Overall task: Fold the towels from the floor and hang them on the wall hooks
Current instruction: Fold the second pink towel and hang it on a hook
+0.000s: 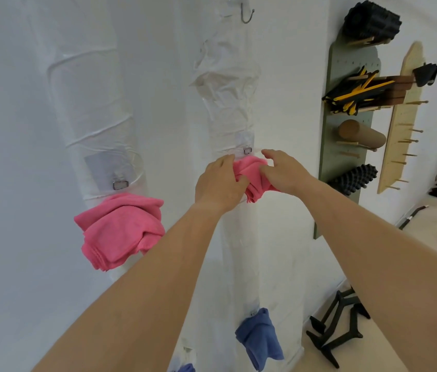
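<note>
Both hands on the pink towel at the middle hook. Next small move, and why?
Probably settle the pink towel onto the hook, then loosen one hand to test it. The left hand and right hand both grip the bunched cloth just under the hook, and whether it has caught is hidden. The other pink towel hangs unaided nearby.

Both hands met at the wall, the left hand (220, 183) and the right hand (284, 170) gripping the upper towel (251, 174) from either side, just below a hook (247, 150). Left of them and lower, the left towel (120, 229) hung under its own hook (120, 184). Straight down the wall from the hands hung the lower towel (260, 339). Another hook (246, 13) sat high above. Right of the hands a pegboard (346, 162) was mounted on the wall, with a second board (400, 124) beyond it and stands (338, 334) on the floor beneath.
</note>
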The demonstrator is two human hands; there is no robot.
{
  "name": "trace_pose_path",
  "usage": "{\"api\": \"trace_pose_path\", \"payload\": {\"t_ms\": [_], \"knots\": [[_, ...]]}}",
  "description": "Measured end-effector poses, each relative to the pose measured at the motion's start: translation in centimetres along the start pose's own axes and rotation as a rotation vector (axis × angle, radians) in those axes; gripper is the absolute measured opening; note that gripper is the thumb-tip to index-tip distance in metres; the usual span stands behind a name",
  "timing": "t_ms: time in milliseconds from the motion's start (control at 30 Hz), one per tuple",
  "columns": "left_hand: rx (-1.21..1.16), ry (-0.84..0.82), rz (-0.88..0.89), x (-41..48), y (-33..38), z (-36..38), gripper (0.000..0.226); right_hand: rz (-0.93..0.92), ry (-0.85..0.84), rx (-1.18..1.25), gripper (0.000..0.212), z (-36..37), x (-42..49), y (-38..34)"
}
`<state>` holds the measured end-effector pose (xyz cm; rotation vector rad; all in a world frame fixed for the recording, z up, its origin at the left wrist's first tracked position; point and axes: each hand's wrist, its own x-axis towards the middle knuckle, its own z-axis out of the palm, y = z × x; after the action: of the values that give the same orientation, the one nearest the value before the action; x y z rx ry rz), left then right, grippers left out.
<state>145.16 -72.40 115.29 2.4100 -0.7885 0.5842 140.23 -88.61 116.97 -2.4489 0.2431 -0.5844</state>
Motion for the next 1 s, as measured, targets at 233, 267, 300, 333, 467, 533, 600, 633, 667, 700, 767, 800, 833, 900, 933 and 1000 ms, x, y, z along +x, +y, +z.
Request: {"api": "trace_pose_path", "payload": {"t_ms": [233,267,300,333,467,533,600,633,667,700,767,800,833,900,933,1000], "knots": [[0.036,-0.044,-0.004,-4.8,0.9,-3.5,0.058,-0.063,-0.002,-0.214,0.021,-0.4,-4.2,-2.4],[0.043,-0.045,0.005,-5.8,1.0,-4.0,0.059,-0.070,-0.010,-0.258,0.019,-0.2,-4.9,-2.5],[0.051,-0.049,0.014,-6.8,1.0,-4.5,0.061,-0.079,-0.020,-0.301,0.026,0.2,-5.9,-2.6],[0.058,-0.052,0.017,-8.1,0.8,-4.8,0.062,-0.096,-0.025,-0.338,0.035,0.7,-7.1,-2.7],[0.052,-0.100,0.002,-13.7,-0.4,-4.9,0.065,-0.110,0.012,-0.390,0.056,3.7,-12.9,-2.6],[0.035,-0.131,-0.034,-17.1,-1.4,-4.5,0.065,-0.085,-0.019,-0.411,0.061,5.8,-16.2,-2.2],[0.027,-0.177,-0.069,-20.8,-2.5,-3.8,0.064,-0.048,-0.070,-0.416,0.062,8.2,-19.7,-1.6],[0.022,-0.206,-0.084,-22.7,-3.3,-3.4,0.064,-0.030,-0.098,-0.414,0.062,9.4,-21.5,-1.2],[0.017,-0.240,-0.103,-24.6,-4.2,-2.9,0.064,-0.010,-0.126,-0.411,0.062,10.5,-23.3,-0.9],[0.012,-0.275,-0.122,-26.5,-5.2,-2.4,0.064,0.011,-0.150,-0.408,0.061,11.5,-25.2,-0.6],[0.008,-0.341,-0.161,-30.4,-7.0,-1.6,0.064,0.075,-0.195,-0.404,0.058,13.6,-28.9,-0.1],[0.011,-0.377,-0.187,-32.4,-7.9,-1.3,0.063,0.120,-0.218,-0.395,0.056,14.6,-30.9,0.1],[0.011,-0.418,-0.215,-34.4,-8.9,-1.1,0.062,0.166,-0.238,-0.384,0.054,15.7,-32.9,0.3],[-0.014,-0.512,-0.233,-38.5,-11.1,-0.5,0.056,0.248,-0.271,-0.373,0.051,17.7,-37.0,0.5],[-0.029,-0.567,-0.223,-40.4,-12.0,-0.4,0.049,0.288,-0.280,-0.374,0.050,18.7,-39.1,0.5],[-0.044,-0.671,-0.194,-44.2,-13.9,0.0,0.044,0.369,-0.300,-0.378,0.053,20.6,-43.4,0.3]]}}
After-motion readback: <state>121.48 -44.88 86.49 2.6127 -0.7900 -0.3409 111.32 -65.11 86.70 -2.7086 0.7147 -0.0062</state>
